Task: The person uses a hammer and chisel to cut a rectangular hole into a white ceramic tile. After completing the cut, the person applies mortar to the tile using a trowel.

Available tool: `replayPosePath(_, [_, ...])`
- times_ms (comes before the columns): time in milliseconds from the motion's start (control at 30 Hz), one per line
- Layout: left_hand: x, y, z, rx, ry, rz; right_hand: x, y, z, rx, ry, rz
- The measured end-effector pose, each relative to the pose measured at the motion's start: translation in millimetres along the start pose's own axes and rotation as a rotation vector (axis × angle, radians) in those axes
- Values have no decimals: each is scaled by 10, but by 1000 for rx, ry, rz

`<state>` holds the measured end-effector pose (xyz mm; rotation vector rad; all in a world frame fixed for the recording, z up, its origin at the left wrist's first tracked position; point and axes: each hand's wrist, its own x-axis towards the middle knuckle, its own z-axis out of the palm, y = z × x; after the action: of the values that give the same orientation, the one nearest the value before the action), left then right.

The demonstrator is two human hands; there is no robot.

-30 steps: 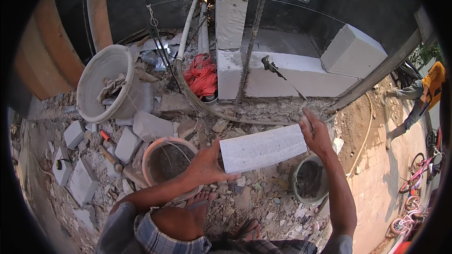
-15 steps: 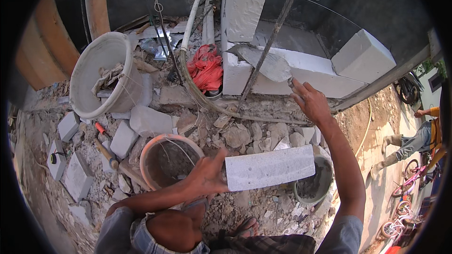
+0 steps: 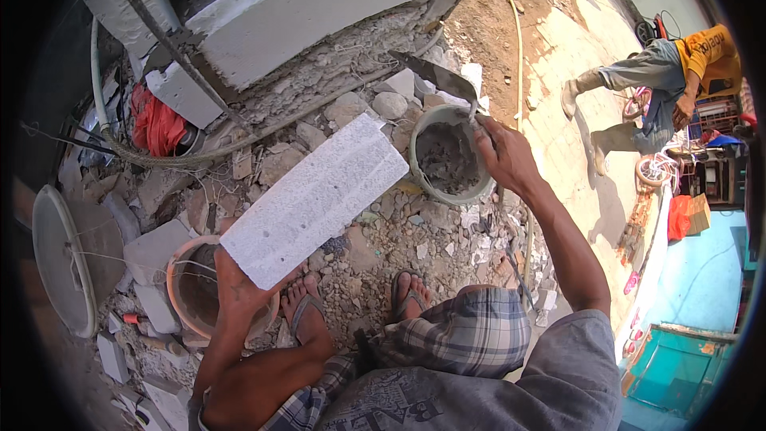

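Note:
My left hand [image 3: 239, 278] grips one end of a white lightweight concrete block [image 3: 315, 203], held tilted above the rubble. Its far end reaches toward a grey-green bucket [image 3: 416, 156] with grey mortar [image 3: 448, 161] inside. My right hand [image 3: 504, 152] is closed round the handle of a trowel [image 3: 440, 80], whose blade lies over the bucket's far rim. Below my left hand stands an orange-rimmed bucket [image 3: 177, 271], partly covered by hand and forearm. A low wall of white blocks [image 3: 295, 16] runs along the far side.
Rubble [image 3: 375, 243] covers the ground around my feet. A large pale tub [image 3: 89, 271] lies at the left. A hose [image 3: 279, 132] curves along the wall's base, near a red plastic bag [image 3: 155, 121]. Another person [image 3: 670, 72] walks on the sunlit path at right.
My view has turned to the right. The trowel has moved from the wall's top to the mortar bucket in my right hand. The block, still in my left hand, has tilted diagonally.

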<state>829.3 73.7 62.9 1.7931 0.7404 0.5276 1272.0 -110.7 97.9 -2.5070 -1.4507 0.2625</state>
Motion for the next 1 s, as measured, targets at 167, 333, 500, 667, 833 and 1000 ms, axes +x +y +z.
replayPosePath(167, [58,102,110,25,98,-35,-556,694,159,-261,-283,228])
replayPosePath(333, [131,189,193,231,94,-24,-351,960,683,-594,-370,171])
replayPosePath(500, [136,241,260,180,75,-80,121,848,1057,-586,-428,117])
replayPosePath(667, [125,203,268,202,127,-37,175,780,1191,-510,-412,122])
replayPosePath(833, [165,185,215,237,66,9,81,760,1132,-484,-447,97])
replayPosePath(1000, [130,157,195,188,66,12,210,606,1121,-427,-477,27])
